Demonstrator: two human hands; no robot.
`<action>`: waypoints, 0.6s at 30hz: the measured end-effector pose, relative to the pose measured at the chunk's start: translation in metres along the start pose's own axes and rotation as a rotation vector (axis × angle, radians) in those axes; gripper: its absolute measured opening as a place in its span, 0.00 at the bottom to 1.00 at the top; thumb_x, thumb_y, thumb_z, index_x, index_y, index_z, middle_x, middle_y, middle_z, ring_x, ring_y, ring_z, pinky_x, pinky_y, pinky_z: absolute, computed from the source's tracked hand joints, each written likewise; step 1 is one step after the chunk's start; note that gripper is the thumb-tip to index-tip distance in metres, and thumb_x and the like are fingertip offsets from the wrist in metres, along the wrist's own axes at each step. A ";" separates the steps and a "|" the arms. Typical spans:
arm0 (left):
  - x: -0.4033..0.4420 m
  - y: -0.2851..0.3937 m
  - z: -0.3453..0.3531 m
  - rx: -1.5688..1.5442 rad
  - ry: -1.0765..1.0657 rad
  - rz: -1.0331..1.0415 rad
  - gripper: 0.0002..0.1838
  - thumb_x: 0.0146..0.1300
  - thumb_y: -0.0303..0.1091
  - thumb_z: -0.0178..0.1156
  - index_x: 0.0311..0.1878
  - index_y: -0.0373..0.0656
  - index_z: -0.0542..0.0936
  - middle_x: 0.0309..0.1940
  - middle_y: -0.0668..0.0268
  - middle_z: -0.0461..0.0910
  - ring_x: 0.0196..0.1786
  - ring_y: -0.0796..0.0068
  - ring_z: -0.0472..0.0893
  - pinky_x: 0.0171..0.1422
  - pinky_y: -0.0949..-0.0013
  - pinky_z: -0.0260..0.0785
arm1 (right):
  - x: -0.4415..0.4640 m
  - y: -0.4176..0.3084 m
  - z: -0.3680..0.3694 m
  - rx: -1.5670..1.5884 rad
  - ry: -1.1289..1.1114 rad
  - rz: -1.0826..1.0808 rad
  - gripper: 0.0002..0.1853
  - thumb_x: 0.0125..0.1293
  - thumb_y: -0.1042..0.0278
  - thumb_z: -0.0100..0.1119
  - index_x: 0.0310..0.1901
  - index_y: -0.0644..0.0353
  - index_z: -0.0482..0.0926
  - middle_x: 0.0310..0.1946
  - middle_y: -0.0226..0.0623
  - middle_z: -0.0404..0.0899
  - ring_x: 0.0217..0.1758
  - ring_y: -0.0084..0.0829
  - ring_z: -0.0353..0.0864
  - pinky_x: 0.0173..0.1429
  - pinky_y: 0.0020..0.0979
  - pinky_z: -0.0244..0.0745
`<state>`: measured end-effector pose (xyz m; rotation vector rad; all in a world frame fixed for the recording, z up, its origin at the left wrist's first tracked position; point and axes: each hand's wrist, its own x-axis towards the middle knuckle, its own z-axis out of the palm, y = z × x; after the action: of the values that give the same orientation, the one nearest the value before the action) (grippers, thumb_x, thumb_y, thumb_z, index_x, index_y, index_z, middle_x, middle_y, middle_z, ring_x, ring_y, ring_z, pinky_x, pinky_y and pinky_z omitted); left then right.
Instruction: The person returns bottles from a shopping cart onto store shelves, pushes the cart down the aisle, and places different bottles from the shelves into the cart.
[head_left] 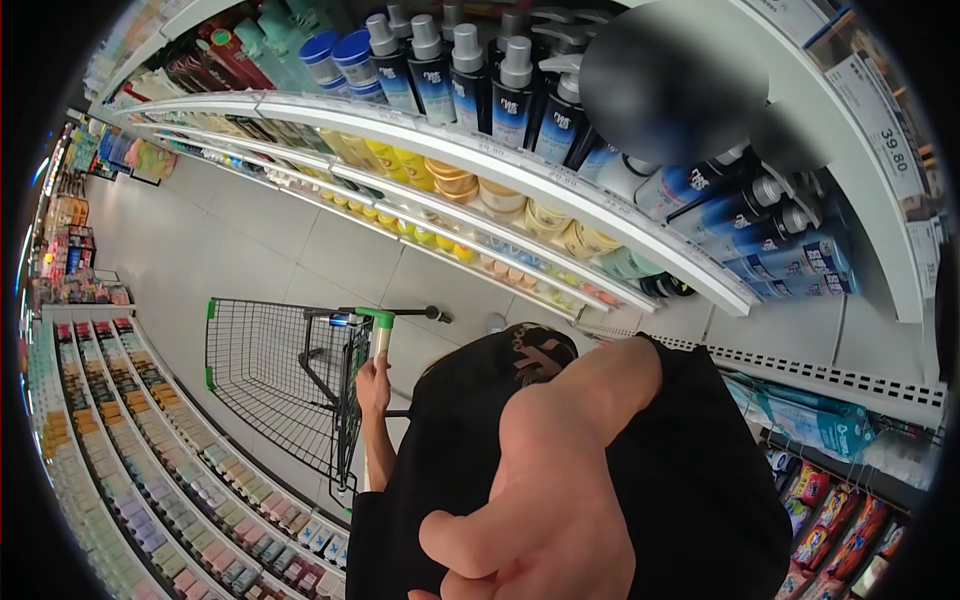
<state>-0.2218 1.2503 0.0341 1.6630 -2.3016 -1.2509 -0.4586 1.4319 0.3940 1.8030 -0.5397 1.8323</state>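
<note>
My left hand [373,385] is wrapped around the handle [382,340] of a wire shopping cart [275,385] with green corners. A small blue item [343,320] shows near the handle end of the cart. Close to the camera, my right hand [540,510] is raised in front of my black shirt [690,480]. Its thumb is bent and the fingers look curled, but the bottom edge of the view cuts them off. Whatever those fingers hold, if anything, is hidden.
A white shelf [420,130] along the top carries dark-blue pump bottles [428,85], with yellow and cream tubs [500,195] below. Racks of small pastel products [180,490] line the lower left. Bagged goods [830,520] hang at right. Grey tiled floor [270,220] runs between.
</note>
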 end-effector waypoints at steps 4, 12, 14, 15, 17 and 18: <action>-0.015 -0.008 0.009 -0.047 -0.056 0.011 0.32 0.72 0.60 0.51 0.36 0.34 0.83 0.14 0.61 0.72 0.21 0.69 0.77 0.29 0.62 0.65 | 0.003 -0.009 0.026 0.012 -0.005 -0.036 0.11 0.52 0.82 0.58 0.17 0.62 0.70 0.21 0.30 0.65 0.23 0.26 0.68 0.29 0.28 0.69; -0.079 -0.016 0.040 -0.020 -0.180 -0.029 0.33 0.72 0.61 0.51 0.35 0.34 0.79 0.22 0.49 0.78 0.31 0.47 0.80 0.37 0.51 0.67 | 0.006 -0.037 0.076 0.146 -0.055 -0.061 0.12 0.46 0.79 0.61 0.14 0.57 0.69 0.19 0.27 0.63 0.24 0.26 0.66 0.27 0.28 0.64; -0.096 -0.020 0.044 0.002 -0.262 -0.013 0.28 0.71 0.58 0.53 0.42 0.36 0.80 0.29 0.48 0.80 0.34 0.49 0.81 0.40 0.50 0.70 | 0.005 -0.051 0.095 0.169 0.012 0.009 0.10 0.50 0.82 0.57 0.18 0.57 0.70 0.22 0.27 0.63 0.26 0.25 0.66 0.28 0.28 0.64; -0.109 -0.015 0.043 -0.010 -0.270 -0.028 0.28 0.71 0.58 0.53 0.42 0.36 0.80 0.29 0.48 0.80 0.34 0.49 0.81 0.40 0.50 0.70 | 0.003 -0.059 0.104 0.173 0.045 0.046 0.09 0.52 0.83 0.55 0.21 0.57 0.70 0.23 0.27 0.63 0.27 0.24 0.67 0.29 0.28 0.64; -0.136 0.002 0.033 -0.095 -0.136 0.131 0.23 0.69 0.52 0.57 0.51 0.39 0.80 0.36 0.51 0.83 0.35 0.52 0.83 0.43 0.52 0.73 | 0.000 -0.071 0.121 0.189 0.109 0.126 0.10 0.55 0.86 0.50 0.25 0.56 0.71 0.26 0.27 0.62 0.29 0.23 0.67 0.30 0.27 0.64; -0.141 -0.001 0.028 -0.083 -0.153 0.118 0.20 0.68 0.43 0.60 0.56 0.41 0.79 0.42 0.54 0.83 0.38 0.55 0.84 0.46 0.54 0.75 | -0.003 -0.074 0.126 0.203 0.101 0.150 0.10 0.55 0.86 0.50 0.25 0.56 0.71 0.26 0.27 0.62 0.29 0.23 0.67 0.30 0.27 0.64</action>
<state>-0.1744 1.3805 0.0710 1.4302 -2.3555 -1.4726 -0.3135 1.4143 0.3906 1.8291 -0.4765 2.1341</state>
